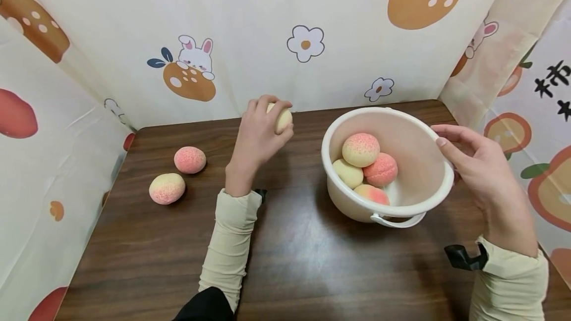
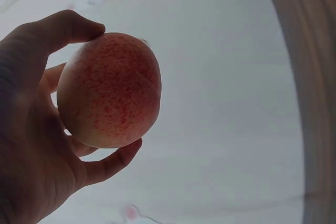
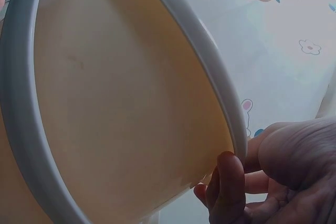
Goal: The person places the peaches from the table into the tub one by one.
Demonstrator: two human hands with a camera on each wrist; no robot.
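Fingers [image 2: 119, 160] of the left hand [image 1: 260, 135] grip a peach [image 2: 110, 90] (speckled red); the right hand [image 1: 490, 177] pinches the bucket rim [image 3: 19, 87].

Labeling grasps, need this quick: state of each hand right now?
Left hand: holding a peach, fingers curled round it.
Right hand: holding the bucket by its rim.

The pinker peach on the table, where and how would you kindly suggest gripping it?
I'd grip the pinker peach round its widest part, coming from above and the right: it is rounded, without a handle, and the paler peach lies close on its near-left side.
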